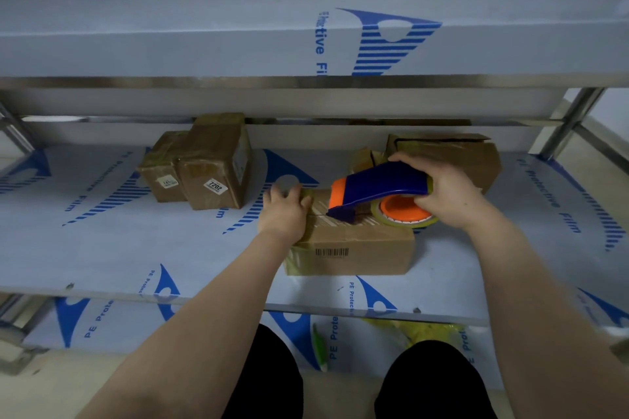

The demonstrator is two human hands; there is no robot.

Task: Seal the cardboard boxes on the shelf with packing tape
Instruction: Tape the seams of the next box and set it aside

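Observation:
A low cardboard box [360, 250] with a barcode label sits near the front of the middle shelf [102, 248]. My left hand [284, 211] presses down on the box's top left end, fingers curled over its far edge. My right hand [446, 189] grips the blue and orange tape dispenser [377, 189], whose nose rests on the box top. Its roll of clear tape [405, 213] lies against the box's right end. A strip of tape runs along the top seam.
Two taped boxes [200, 168] with white labels stand together at the back left. A larger box [452, 156] with loose flaps sits behind my right hand. The upper shelf [238, 44] hangs low overhead. A yellow-green bag [425, 332] lies on the shelf below.

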